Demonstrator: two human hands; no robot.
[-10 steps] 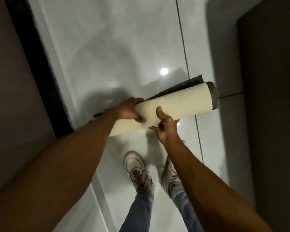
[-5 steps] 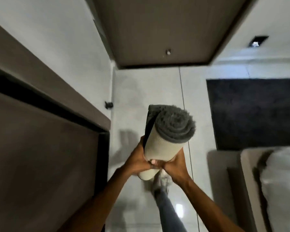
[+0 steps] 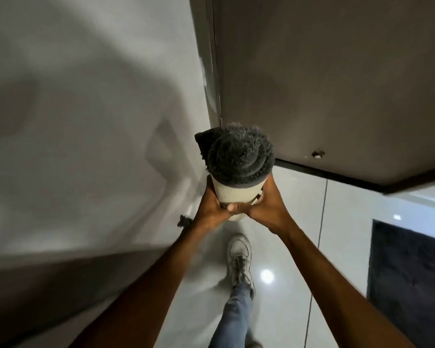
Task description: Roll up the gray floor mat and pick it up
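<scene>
Left hand [image 3: 210, 204] and right hand [image 3: 266, 204] clasp opposite sides of the rolled gray floor mat [image 3: 237, 167], held upright, clear of the tiled floor [image 3: 337, 222]; the paired grip likely keeps the roll from unwinding.

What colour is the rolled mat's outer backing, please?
Cream, on the rolled mat; head view shows it.

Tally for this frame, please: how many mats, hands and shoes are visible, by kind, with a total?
Mats: 2, the rolled gray floor mat held upright and a dark mat lying flat on the floor
Hands: 2, left hand and right hand, both gripping the roll
Shoes: 1, a pale shoe
Total: 5
</scene>
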